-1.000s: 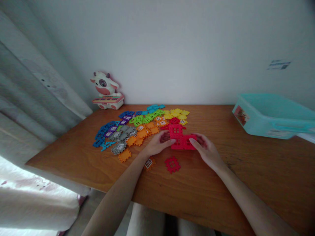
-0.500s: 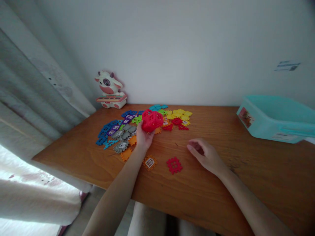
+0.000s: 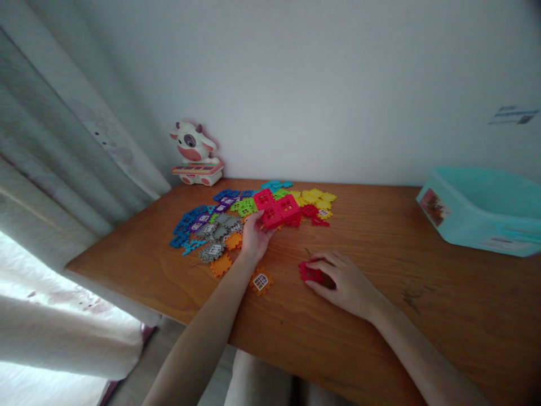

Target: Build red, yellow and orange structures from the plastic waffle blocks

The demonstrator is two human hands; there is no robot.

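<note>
My left hand [image 3: 257, 239] is closed on the lower left side of a red block structure [image 3: 276, 210], made of joined square tiles with window-like openings. It is held above the heap of loose tiles, tilted. Lower right of it, my right hand [image 3: 338, 282] has its thumb and fingers around the edges of a single red interlocking tile [image 3: 310, 272], close to the tabletop. The fingers partly cover this tile. Between my two forearms lies an orange tile with a white window [image 3: 261, 281].
Loose tiles in several colours lie behind and left of my left hand: grey [image 3: 220, 231], blue [image 3: 188, 223], yellow [image 3: 316, 197], orange [image 3: 221, 264]. A cow-shaped toy keyboard [image 3: 196, 160] stands at the back left. A turquoise bin [image 3: 486, 220] is at the right. A curtain [image 3: 84, 141] hangs left.
My right hand has moved left onto the single red tile, which has shifted slightly away from me. My left hand has turned the red structure so that more of its openings show.
</note>
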